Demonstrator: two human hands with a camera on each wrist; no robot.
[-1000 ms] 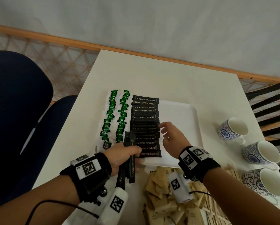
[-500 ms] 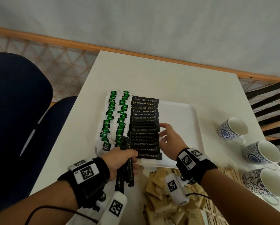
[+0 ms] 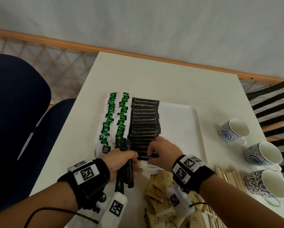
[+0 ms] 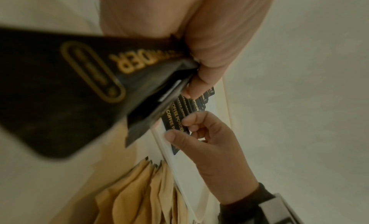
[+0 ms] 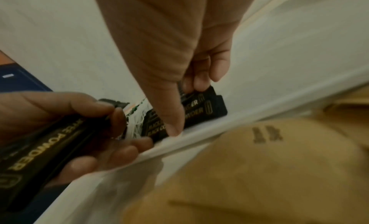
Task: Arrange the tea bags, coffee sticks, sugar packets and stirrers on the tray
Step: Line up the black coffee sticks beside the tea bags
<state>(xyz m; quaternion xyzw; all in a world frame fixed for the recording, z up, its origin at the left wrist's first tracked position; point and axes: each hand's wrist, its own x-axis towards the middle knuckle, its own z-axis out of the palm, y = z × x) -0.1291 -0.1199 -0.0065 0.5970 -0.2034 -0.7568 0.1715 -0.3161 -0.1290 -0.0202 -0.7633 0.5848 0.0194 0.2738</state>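
A white tray carries two columns of green tea bags and a column of black coffee sticks. At the tray's near left corner my left hand grips a bundle of coffee sticks, also close up in the left wrist view. My right hand is at the near end of the column. Its thumb and curled fingers pinch the nearest laid coffee sticks. Brown sugar packets and wooden stirrers lie on the table in front of the tray.
Three blue-patterned cups stand along the table's right edge. A dark blue chair is on the left and a black slatted chair on the right. The tray's right half is bare.
My right hand has slid from the middle of the coffee column down to its nearest sticks. The left hand with its bundle has shifted slightly up toward the tray.
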